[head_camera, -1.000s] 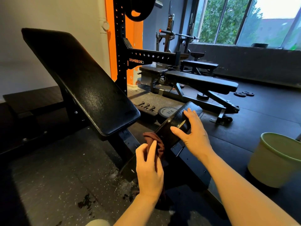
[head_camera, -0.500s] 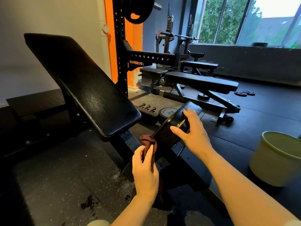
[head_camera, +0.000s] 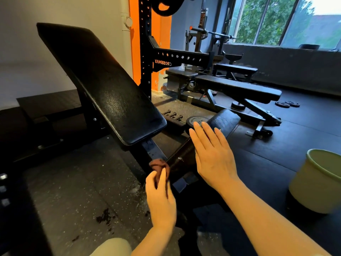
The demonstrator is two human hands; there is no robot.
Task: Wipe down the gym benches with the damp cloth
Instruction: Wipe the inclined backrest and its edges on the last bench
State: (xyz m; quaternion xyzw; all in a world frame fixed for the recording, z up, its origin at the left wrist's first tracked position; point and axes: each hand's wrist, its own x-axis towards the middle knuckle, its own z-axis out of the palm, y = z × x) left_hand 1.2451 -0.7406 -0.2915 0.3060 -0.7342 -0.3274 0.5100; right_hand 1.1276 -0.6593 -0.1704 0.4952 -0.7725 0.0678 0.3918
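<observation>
Gym with speckled black rubber floor, black padded incline bench. Left hand pinches a bunched reddish-brown cloth by the tilted seat pad; right hand flat, fingers spread, over it.

Dark gym floor, daylit windows

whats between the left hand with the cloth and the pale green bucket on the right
In the head view, the right hand and forearm, held flat over the bench's seat pad, cross between the left hand gripping the cloth and the bucket; beyond them, black floor.
</observation>
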